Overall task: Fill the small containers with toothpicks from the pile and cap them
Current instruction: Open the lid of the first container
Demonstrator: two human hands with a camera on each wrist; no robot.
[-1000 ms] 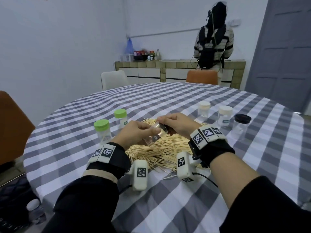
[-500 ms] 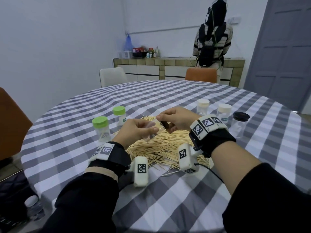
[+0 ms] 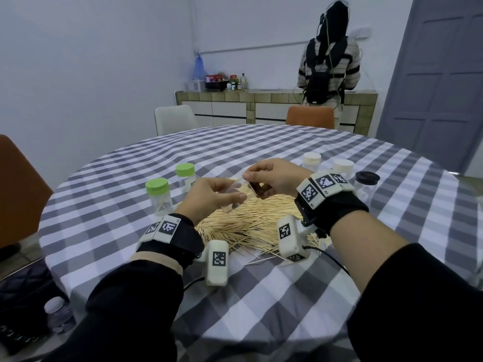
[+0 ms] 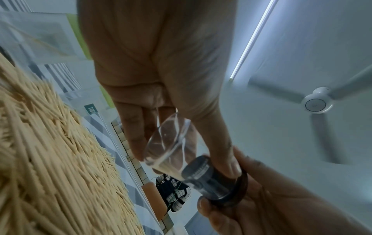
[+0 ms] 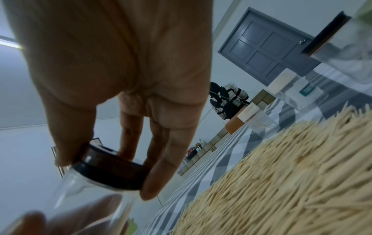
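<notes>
A round table [image 3: 261,152] in a grey-and-white check cloth carries everything, and the toothpick pile [image 3: 251,220] near its front edge serves as the landmark. Left of the pile stand two green-capped containers [image 3: 158,194], the nearer with a few toothpicks inside; beyond and to the right of it stand two white-capped containers [image 3: 312,161] and one black-capped container [image 3: 366,182]. Directly above the pile the left hand [image 3: 209,195] wraps thumb and fingers around a clear empty container [image 4: 171,146], tipped on its side, probably so its mouth faces the other hand. The right hand [image 3: 274,176] pinches the dark cap [image 5: 112,171] between thumb and fingertips at that mouth; the threaded neck shows, so the cap looks to be coming off for filling.
</notes>
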